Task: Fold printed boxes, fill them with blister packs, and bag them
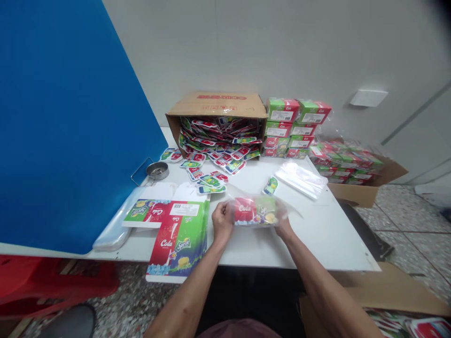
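Both my hands hold a clear plastic bag [255, 211] above the white table, with a red and green Cola and Sprite printed package inside it. My left hand [222, 220] grips the bag's left end, and my right hand [283, 224] grips its right end. Left of my hands lie flat printed cardboard sheets [176, 239]. A small green printed card [270, 186] and a stack of folded clear bags [301, 180] lie beyond them. Loose die-cut Cola and Sprite cards [207, 180] spill across the far table from an open carton [218, 105] full of them.
Stacked red and green boxes [285, 126] stand at the table's back edge. A metal bowl [157, 171] sits by a tall blue panel [70, 117]. Open cartons stand on the floor at right [355, 188] and lower right [387, 291]. A red crate [52, 281] is lower left.
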Demonstrator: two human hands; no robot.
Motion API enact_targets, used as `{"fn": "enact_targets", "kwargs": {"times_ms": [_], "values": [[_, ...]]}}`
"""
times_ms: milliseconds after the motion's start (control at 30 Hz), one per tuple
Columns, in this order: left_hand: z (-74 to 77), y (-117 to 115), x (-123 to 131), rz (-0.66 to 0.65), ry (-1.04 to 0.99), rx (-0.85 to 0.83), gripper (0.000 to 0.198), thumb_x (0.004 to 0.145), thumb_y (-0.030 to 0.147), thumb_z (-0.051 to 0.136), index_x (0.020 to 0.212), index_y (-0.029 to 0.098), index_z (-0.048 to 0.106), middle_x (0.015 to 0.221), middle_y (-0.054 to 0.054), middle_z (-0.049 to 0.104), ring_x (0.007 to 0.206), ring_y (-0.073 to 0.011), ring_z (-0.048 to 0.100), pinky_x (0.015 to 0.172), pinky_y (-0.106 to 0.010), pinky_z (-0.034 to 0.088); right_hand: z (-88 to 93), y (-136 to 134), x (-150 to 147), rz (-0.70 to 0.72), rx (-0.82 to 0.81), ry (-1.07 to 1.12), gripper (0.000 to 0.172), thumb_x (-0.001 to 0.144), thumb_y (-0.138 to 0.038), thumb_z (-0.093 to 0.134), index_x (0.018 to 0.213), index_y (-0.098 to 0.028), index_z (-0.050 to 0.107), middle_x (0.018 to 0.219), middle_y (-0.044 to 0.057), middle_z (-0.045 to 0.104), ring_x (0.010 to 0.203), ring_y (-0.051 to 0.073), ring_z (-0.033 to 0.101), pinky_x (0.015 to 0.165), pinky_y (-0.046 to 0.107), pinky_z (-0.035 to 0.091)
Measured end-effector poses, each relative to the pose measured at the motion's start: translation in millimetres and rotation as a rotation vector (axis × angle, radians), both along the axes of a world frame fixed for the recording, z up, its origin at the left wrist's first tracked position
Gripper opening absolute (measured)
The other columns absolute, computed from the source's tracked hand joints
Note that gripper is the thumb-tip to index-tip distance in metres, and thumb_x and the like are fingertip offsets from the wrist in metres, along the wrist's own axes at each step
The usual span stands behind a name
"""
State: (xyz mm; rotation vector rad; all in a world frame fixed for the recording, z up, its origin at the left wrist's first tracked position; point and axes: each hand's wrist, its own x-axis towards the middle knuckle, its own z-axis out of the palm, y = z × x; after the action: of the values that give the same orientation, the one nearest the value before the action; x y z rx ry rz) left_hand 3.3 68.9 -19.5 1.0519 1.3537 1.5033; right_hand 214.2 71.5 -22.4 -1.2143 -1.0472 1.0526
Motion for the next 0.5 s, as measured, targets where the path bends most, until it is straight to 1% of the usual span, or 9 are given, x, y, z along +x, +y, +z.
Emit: {"fn": "enact_targets", "kwargs": {"times_ms": [100, 200, 233, 333, 433, 500], "values": [[2.7, -2.7, -1.3, -0.034, -0.048, 0.027, 0.029, 0.080, 0.046, 0.071, 0.087, 0.018, 0.071, 0.080, -0.003, 0.070, 0.074, -0.0189, 0.063, 0.067, -0.028, 0.048, -3.2, -5.7, -2.3, -0.110, -0.078, 0.057, 0.038, 0.073, -0.058, 0.074, 0.082, -0.023, 0.065, 0.073, 0.001, 0.069, 0.068, 0.021, 0.062, 0.061, 0.031, 0.050], [-2.5, -5.5, -3.7, -0.058, -0.110, 0.008, 0.037, 0.079, 0.050, 0.074, 0.096, 0.017, 0.072, 0.093, -0.006, 0.073, 0.085, -0.0203, 0.067, 0.076, -0.029, 0.051, -3.3, -11.0, -5.3, -0.107, -0.115, 0.073, 0.041, 0.075, -0.061, 0.074, 0.082, -0.022, 0.065, 0.075, 0.001, 0.068, 0.068, 0.020, 0.061, 0.062, 0.031, 0.050], [-5.1, -7.4, -4.4, -0.074, -0.143, -0.008, 0.039, 0.080, 0.051, 0.073, 0.099, 0.017, 0.071, 0.095, -0.006, 0.073, 0.086, -0.0198, 0.067, 0.078, -0.029, 0.051, -2.5, -13.0, -5.9, -0.103, -0.115, 0.063, 0.042, 0.075, -0.061, 0.075, 0.082, -0.021, 0.066, 0.077, 0.001, 0.069, 0.069, 0.020, 0.061, 0.063, 0.031, 0.050], [-12.5, -15.6, -6.4, -0.129, -0.223, -0.053, 0.038, 0.083, 0.052, 0.072, 0.097, 0.017, 0.068, 0.089, -0.003, 0.072, 0.080, -0.0167, 0.066, 0.075, -0.026, 0.051, 0.5, -19.6, -5.8, -0.091, -0.110, 0.029, 0.043, 0.075, -0.061, 0.076, 0.082, -0.020, 0.069, 0.080, 0.002, 0.070, 0.071, 0.019, 0.061, 0.065, 0.030, 0.049], [-17.3, -21.3, -8.7, -0.140, -0.220, -0.068, 0.035, 0.082, 0.050, 0.074, 0.089, 0.016, 0.067, 0.083, -0.001, 0.070, 0.075, -0.0145, 0.064, 0.070, -0.023, 0.049, 2.2, -23.6, -4.4, -0.053, -0.156, 0.072, 0.041, 0.077, -0.060, 0.075, 0.080, -0.020, 0.067, 0.074, 0.000, 0.067, 0.066, 0.017, 0.057, 0.061, 0.029, 0.046], [-19.3, -19.9, -9.4, -0.132, -0.217, -0.077, 0.035, 0.082, 0.049, 0.074, 0.086, 0.016, 0.067, 0.080, 0.000, 0.068, 0.072, -0.0130, 0.061, 0.068, -0.022, 0.047, 3.2, -22.3, -4.9, -0.041, -0.181, 0.112, 0.041, 0.076, -0.059, 0.076, 0.078, -0.020, 0.064, 0.068, -0.002, 0.063, 0.061, 0.015, 0.054, 0.058, 0.027, 0.044]]}}
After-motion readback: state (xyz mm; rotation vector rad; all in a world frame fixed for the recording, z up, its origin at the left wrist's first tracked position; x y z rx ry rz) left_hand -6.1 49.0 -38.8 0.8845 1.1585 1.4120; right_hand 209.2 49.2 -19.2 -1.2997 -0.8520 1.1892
